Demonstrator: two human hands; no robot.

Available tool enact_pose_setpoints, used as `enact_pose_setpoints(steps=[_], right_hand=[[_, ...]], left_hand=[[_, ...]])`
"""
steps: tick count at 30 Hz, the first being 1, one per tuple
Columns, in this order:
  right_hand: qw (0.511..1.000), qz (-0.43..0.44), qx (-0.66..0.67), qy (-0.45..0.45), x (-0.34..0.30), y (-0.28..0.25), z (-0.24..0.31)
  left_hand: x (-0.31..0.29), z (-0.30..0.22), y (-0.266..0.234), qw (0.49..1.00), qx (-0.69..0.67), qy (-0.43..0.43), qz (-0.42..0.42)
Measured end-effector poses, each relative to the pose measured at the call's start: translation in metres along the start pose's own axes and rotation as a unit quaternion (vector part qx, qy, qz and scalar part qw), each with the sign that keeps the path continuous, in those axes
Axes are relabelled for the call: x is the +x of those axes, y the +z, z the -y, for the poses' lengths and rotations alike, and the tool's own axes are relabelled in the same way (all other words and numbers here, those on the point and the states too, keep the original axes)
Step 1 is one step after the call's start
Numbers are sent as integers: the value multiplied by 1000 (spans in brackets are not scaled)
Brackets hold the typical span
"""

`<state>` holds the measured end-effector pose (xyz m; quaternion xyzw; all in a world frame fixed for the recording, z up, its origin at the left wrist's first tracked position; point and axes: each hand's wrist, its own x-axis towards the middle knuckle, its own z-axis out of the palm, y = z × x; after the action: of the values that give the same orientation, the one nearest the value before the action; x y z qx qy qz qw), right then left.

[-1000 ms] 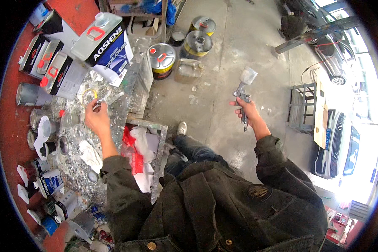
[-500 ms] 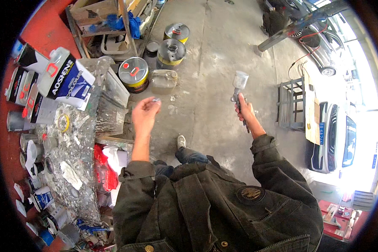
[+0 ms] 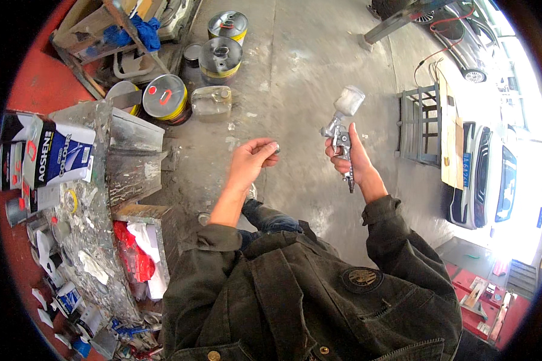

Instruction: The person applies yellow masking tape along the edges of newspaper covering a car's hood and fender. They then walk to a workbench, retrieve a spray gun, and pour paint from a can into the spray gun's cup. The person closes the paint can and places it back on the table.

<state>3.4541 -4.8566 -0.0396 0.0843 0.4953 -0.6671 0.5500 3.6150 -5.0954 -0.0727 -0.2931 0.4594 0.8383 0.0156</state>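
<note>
My right hand (image 3: pixel 354 157) grips a small metal spray gun (image 3: pixel 341 133) by its handle, upright, with a whitish cup (image 3: pixel 349 100) on top. My left hand (image 3: pixel 251 161) is raised in front of me, to the left of the gun and apart from it. Its fingertips pinch a small dark metal part (image 3: pixel 276 147), too small to tell what it is. Both hands hover over the grey concrete floor (image 3: pixel 307 66). Dark jacket sleeves cover both of my forearms up to the elbow or wrist.
A paint-spattered workbench (image 3: pixel 90 228) with boxes, cans and rags runs along the left. Several round paint tins (image 3: pixel 164 96) and a clear plastic jug (image 3: pixel 211 99) stand on the floor ahead. A metal rack (image 3: pixel 418 123) and a parked car (image 3: pixel 485 180) are on the right.
My left hand has come off the workbench and swung right toward the spray gun, now pinching a small part. The right hand kept the gun upright; the view turned away from the bench.
</note>
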Motion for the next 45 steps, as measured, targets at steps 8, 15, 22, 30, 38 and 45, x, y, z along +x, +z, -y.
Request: enact_pose_setpoints(steps=[8,15,22,30,38,45], right_hand=[[997,36,68,33,-16,8,-6],[998,36,32,41,-20,22,-12],[997,18,-62,30,-15,29,-13],[995,7,-101,17,-12,40,-17],[996,27,-84,23,-11,44,-20],[996,2,-85,4,-14,33,-24]], left_hand=[[14,0,45,995,-50,-57,68],[17,0,59,994,-46,-61,80],[13,-3,56,994,33,-56,86],[11,2,50,997,51,11,63],[13,10,48,998,-41,-25,32],[14,15,43,986,124,47,105]])
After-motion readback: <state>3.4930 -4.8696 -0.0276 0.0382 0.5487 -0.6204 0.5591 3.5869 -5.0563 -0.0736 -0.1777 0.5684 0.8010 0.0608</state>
